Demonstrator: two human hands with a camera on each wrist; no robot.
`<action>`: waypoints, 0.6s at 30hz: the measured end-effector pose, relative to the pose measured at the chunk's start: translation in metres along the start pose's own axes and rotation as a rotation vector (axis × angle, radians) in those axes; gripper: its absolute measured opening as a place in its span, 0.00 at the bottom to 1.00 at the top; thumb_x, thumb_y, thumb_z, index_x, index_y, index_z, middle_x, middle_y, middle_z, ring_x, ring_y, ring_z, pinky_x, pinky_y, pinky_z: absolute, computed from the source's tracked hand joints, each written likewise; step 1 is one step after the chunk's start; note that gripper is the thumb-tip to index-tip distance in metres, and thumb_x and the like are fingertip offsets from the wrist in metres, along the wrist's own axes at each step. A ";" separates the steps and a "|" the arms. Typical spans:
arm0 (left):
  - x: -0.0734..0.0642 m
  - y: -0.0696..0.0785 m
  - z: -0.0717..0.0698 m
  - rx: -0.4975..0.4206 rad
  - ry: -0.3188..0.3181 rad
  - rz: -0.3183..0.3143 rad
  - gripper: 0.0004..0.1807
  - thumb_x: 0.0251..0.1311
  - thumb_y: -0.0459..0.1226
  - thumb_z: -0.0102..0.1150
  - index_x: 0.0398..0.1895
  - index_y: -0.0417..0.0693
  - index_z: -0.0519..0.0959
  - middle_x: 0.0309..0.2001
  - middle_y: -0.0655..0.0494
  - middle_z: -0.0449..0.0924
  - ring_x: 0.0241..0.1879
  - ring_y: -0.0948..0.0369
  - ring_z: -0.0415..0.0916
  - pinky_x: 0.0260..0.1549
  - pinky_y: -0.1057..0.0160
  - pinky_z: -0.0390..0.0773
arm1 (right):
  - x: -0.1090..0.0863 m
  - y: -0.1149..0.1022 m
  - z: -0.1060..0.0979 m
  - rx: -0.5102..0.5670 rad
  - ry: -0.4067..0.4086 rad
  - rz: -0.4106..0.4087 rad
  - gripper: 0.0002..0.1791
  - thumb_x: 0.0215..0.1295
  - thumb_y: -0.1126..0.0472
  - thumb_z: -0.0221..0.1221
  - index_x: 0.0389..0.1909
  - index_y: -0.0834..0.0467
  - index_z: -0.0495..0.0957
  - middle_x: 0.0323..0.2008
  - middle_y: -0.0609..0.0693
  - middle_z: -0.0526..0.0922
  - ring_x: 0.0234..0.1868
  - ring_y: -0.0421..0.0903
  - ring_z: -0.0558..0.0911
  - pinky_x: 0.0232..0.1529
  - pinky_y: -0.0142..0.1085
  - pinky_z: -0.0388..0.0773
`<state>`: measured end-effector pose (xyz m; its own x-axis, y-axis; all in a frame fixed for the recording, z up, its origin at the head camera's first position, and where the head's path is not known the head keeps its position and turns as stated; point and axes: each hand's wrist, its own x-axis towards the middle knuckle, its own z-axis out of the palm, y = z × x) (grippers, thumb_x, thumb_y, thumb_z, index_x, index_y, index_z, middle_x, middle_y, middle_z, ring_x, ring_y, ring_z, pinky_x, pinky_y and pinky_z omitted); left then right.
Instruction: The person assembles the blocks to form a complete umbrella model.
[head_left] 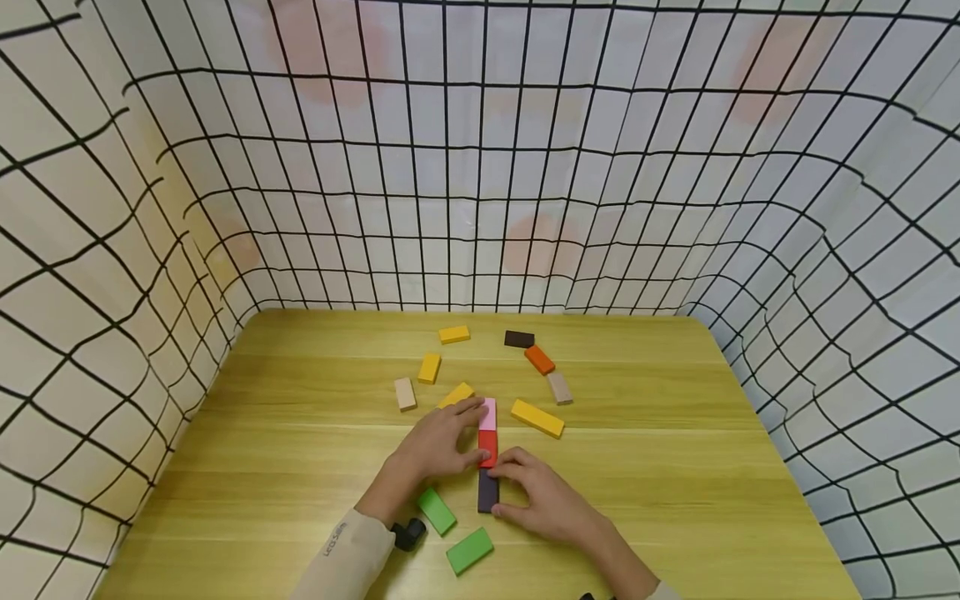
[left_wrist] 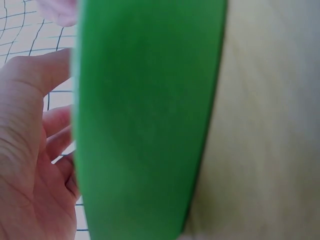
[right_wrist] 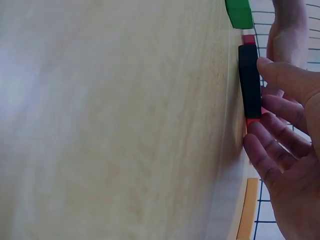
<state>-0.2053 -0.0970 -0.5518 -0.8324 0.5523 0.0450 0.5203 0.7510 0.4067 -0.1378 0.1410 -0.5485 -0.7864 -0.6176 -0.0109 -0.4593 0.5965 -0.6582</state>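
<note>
The right hand (head_left: 546, 498) pinches the dark block (head_left: 487, 493) lengthwise at the red block's (head_left: 487, 442) six o'clock; the left hand (head_left: 437, 442), grip unclear, touches red and, at twelve, the pink block (head_left: 490, 415). Apparently row-aligning, this calls for squaring the dark joint.

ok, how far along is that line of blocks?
Looks done: pink block and red block sit end to end. In hand: dark block, lined up at the red one's near end, right grip touching it; left grip is at the pink and red. Possibly left to place: green blocks and yellow blocks, lying loose outside the line.
</note>
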 end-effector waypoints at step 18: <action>-0.001 -0.001 0.000 -0.001 0.021 0.027 0.40 0.64 0.55 0.63 0.77 0.51 0.69 0.79 0.57 0.63 0.71 0.50 0.71 0.69 0.46 0.72 | -0.001 0.001 0.002 -0.013 0.023 0.007 0.22 0.67 0.50 0.68 0.60 0.50 0.83 0.58 0.39 0.76 0.58 0.39 0.78 0.63 0.43 0.79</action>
<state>-0.2050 -0.0982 -0.5527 -0.8218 0.5647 0.0754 0.5426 0.7355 0.4057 -0.1365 0.1412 -0.5504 -0.7989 -0.6014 0.0016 -0.4589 0.6079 -0.6480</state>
